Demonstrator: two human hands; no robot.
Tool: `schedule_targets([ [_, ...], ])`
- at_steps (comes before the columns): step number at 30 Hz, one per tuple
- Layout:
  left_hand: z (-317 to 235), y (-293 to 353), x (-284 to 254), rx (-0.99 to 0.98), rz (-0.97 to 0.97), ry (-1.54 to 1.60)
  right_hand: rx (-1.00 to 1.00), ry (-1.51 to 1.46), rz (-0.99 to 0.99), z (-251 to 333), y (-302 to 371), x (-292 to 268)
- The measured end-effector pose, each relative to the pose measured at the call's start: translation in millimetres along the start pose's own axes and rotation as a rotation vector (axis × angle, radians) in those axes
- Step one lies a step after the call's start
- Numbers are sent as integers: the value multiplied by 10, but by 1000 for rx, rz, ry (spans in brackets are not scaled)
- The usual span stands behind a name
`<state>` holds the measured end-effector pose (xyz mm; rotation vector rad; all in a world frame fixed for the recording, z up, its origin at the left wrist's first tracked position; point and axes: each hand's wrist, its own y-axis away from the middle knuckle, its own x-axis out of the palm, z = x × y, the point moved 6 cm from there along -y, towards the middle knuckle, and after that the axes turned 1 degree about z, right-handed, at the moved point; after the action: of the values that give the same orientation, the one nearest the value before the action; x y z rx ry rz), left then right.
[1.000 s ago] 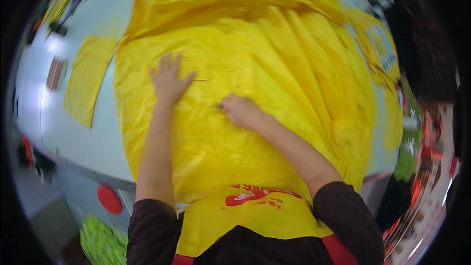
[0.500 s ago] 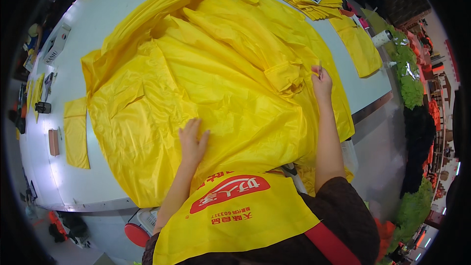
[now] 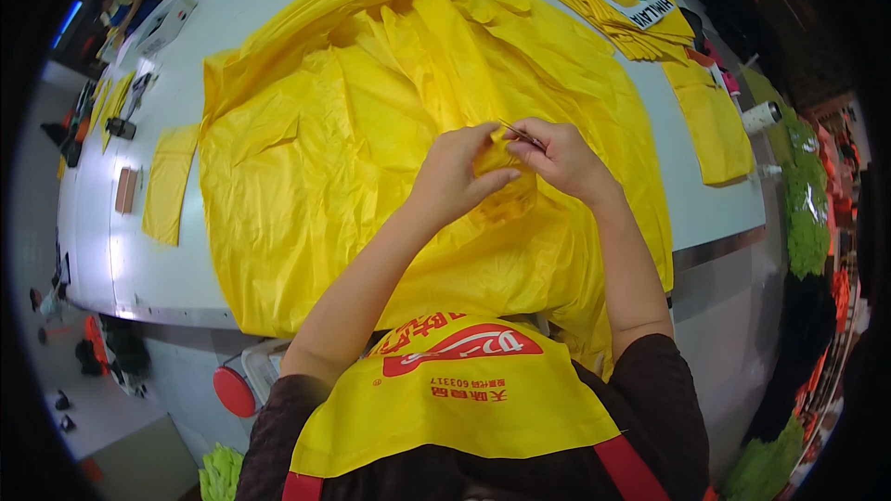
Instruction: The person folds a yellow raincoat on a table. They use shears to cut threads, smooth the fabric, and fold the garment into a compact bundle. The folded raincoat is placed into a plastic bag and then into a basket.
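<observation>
Left fingers (image 3: 475, 136) grasping yellow fabric (image 3: 362, 148); right fingers (image 3: 540, 132) clenched on slim metal tool (image 3: 522, 134) — yellow stack (image 3: 580, 7), white spool (image 3: 761, 116) rightward.

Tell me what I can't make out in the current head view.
Head view:
Kind of thin metal tool: the right hand covers part of it.
Whether the left hand grips the yellow fabric: the hand's back hides its palm side.
Far end of the table: cut off by the upper edge.
What the co-worker at upper left handles: too small.
</observation>
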<state>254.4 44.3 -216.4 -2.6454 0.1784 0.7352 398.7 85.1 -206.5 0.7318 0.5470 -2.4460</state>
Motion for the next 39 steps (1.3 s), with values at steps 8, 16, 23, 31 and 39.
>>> schedule_targets([
  [8,337,529,-354,-439,-26,1128,257,-608,-69,-7,17,246],
  [16,560,901,-588,-449,-148,1313,200,-766,54,104,-225,1026],
  [23,1132,1271,-913,-580,-157,746,423,-1035,538,166,-256,1122],
  [31,155,811,-934,-374,107,133,473,-997,488,464,-316,1225],
  [39,511,1117,-945,-527,-171,1271,400,-818,595,175,-223,1382],
])
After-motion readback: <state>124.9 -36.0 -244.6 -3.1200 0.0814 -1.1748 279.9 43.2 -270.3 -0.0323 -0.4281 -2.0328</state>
